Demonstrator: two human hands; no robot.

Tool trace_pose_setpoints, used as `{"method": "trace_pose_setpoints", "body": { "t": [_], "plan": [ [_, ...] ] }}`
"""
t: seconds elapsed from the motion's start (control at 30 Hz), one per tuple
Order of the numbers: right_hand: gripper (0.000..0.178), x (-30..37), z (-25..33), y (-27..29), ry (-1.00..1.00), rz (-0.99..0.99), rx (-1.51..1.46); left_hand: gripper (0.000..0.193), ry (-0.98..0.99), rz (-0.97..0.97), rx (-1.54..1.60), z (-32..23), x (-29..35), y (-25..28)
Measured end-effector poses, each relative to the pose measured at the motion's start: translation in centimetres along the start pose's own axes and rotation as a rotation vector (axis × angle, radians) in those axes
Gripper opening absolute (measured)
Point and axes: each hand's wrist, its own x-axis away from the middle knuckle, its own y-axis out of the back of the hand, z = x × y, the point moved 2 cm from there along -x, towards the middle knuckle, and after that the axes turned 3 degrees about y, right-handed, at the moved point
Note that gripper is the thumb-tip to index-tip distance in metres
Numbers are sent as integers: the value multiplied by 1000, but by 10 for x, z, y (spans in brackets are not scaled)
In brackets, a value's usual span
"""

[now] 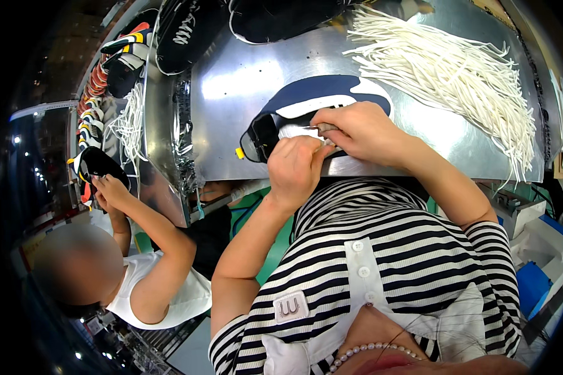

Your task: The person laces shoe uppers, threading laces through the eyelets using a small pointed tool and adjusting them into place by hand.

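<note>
A navy and white shoe upper point(316, 92) lies on its side on the metal table in front of me, its dark heel opening to the left with a small yellow tab. My right hand point(360, 132) is closed at the upper's lacing edge, pinching a slim tool with a brownish handle point(325, 127). Close beside it, my left hand point(297, 165) is closed, thumb and fingertips pressed together on a small white end that looks like a shoelace. The fingers of both hands almost touch. They hide part of the lacing edge and most of the lace.
A thick bundle of white shoelaces point(447, 72) covers the table's right side. Black shoe uppers point(191, 31) lie along its far edge. On the left, a co-worker's hands point(109, 190) work on a dark upper, near stacked uppers point(92, 119) and more white laces point(131, 122).
</note>
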Motion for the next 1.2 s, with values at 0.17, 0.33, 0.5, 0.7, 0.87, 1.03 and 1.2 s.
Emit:
{"method": "trace_pose_setpoints", "body": {
  "t": [0.17, 0.33, 0.5, 0.7, 0.87, 1.03, 1.2],
  "plan": [
    [22, 1, -4, 3, -61, 56, -159, 38, -81, -42, 62, 1, 10, 4],
    [25, -1, -8, 7, -128, 6, -377, 30, 24, 60, 95, 1, 2, 9],
    [19, -9, 6, 56, -31, -430, -745, 40, 206, 153, 189, 2, 2, 15],
    [12, -20, -13, -9, -276, -234, -789, 76, 706, 184, 309, 12, -18, 15],
    [17, -27, -20, -14, -269, -207, -715, 48, 783, -1, 111, 15, -16, 4],
    [30, -8, -9, -7, -165, -393, -612, 40, 750, -84, 303, 18, -11, -3],
    [15, 14, 1, -1, -113, -305, -410, 41, 829, -156, 324, 16, -8, -2]
  ]
}}
